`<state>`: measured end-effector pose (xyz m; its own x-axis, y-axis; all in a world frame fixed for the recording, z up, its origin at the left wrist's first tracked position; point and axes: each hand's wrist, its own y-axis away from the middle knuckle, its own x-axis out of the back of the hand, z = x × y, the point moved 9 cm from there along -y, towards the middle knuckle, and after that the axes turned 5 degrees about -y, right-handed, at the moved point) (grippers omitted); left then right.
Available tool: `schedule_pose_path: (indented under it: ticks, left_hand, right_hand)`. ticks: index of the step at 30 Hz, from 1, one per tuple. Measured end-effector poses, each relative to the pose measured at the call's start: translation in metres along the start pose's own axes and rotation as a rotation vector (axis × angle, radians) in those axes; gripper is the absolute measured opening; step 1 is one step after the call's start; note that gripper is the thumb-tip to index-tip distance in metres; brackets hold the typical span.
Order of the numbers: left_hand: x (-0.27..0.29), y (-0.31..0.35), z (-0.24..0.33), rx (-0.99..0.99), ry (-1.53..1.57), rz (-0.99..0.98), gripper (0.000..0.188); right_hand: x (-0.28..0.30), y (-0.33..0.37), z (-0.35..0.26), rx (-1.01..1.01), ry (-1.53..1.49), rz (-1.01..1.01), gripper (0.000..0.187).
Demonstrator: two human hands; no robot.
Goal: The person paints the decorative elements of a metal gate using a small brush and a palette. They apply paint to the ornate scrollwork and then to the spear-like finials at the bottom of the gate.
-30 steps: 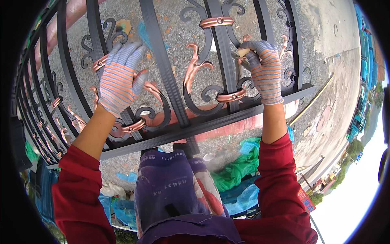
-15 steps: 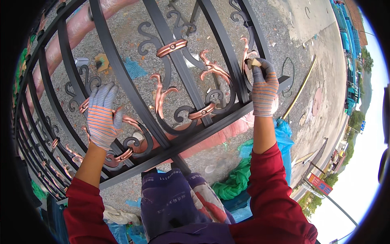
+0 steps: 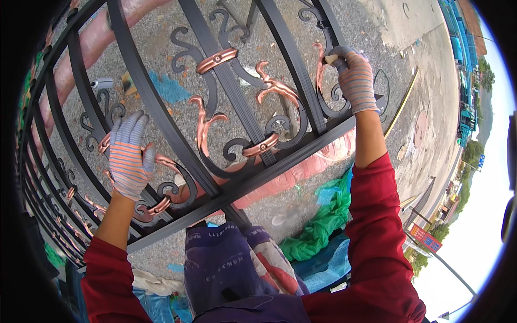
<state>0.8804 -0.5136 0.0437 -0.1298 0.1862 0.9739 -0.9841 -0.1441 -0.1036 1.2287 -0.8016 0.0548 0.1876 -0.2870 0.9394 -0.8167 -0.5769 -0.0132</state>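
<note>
The left grip (image 3: 129,159) and the right grip (image 3: 355,78) are both in striped gloves, one on each side of the black railing (image 3: 236,97). The railing lies between and below them, with its bottom rail (image 3: 242,188) on the wearer's side.

The right grip is narrow: thumb and fingers pinch a small pale piece (image 3: 330,59). This piece points to the left of the grip, at the copper leaf (image 3: 320,70) of the end ornament. The piece is at the leaf or just beside it; I cannot tell if they touch. The left grip is wide, with fingers straight and thumb apart, and no held thing is visible in it. It is spread over an upright bar, with a copper collar (image 3: 104,143) just beside the fingers; how firmly it presses, I cannot tell.

In my judgement, the step in hand is to work with the pale piece on the copper leaf, while the left hand perhaps gives support. The next move calls for a light, steady pinch, and for guiding the piece along the curved leaf without rubbing the black scroll near it.

Beyond the left grip there is a pink wrapped roll (image 3: 70,70).
</note>
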Motion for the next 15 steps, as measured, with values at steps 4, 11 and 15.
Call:
schedule_pose_path:
  ticks: [4,11,15]
  left_hand:
    - [0.002,0.0,0.002,0.0,-0.004,0.016,0.05]
    - [-0.002,0.002,-0.002,0.02,0.012,-0.021,0.052]
    - [-0.004,0.003,-0.003,0.022,0.007,-0.019,0.053]
  right_hand:
    - [-0.004,0.005,-0.022,0.266,0.015,-0.087,0.022]
    - [0.002,-0.009,0.011,0.182,0.074,-0.014,0.021]
    - [0.0,-0.006,-0.004,0.236,0.3,-0.008,0.021]
